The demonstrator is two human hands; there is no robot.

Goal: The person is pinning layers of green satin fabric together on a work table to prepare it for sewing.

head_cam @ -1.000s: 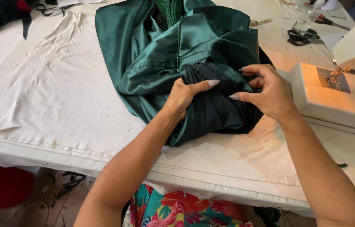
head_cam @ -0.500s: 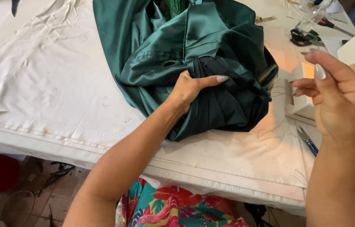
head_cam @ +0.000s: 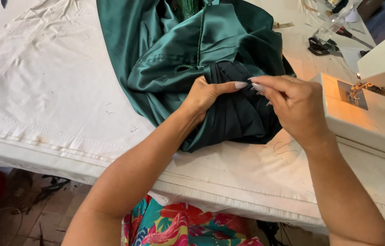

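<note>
A bundle of dark green satin fabric [head_cam: 165, 54] lies bunched on the white-covered table [head_cam: 42, 91], with a gathered, pleated part [head_cam: 238, 118] near the front. My left hand [head_cam: 206, 93] grips the pleats from the left, thumb stretched across the top fold. My right hand [head_cam: 292, 105] is at the same fold from the right. Its fingertips are pinched together on the fabric's edge, almost touching my left thumb. Anything small between those fingertips is too fine to make out.
A white sewing machine [head_cam: 374, 105] stands right of the fabric, its lamp lit. Black scissors [head_cam: 320, 45] and small tools lie at the back right. Thread scraps dot the cloth near the front edge. A floral garment [head_cam: 178, 228] shows below the table.
My right hand, lifted off to the right half a second ago, has come back down to the pleats beside my left thumb. My left hand has kept its grip.
</note>
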